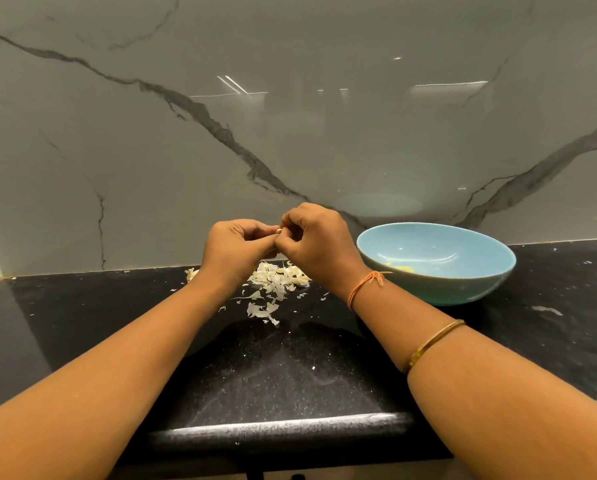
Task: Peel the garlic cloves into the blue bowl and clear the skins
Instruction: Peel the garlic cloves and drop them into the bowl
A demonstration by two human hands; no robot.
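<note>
Black speckled counter (290, 375) meets a veined marble wall (324, 133), with loose skins (276, 282) heaped below the hands and the blue bowl (463, 291) just right of them. Both the left hand (234, 252) and right hand (321, 245) curl their fingers (291, 224) tight, pinching one garlic clove (279, 230) between them; only its pale tip shows.

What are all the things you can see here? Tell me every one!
blue bowl: one, light blue, on the counter, right side
peeled garlic: number unclear, pale yellow, inside the bowl
garlic skins: many, whitish, heaped on the counter below the hands
garlic clove: one, whitish, between the fingertips of both hands
counter: one, speckled black, under everything
wall: one, grey marble with dark veins, behind the counter
thread band: one, orange, right wrist
bangle: one, gold, right forearm
left hand: one, pinches the clove
right hand: one, pinches the clove
</note>
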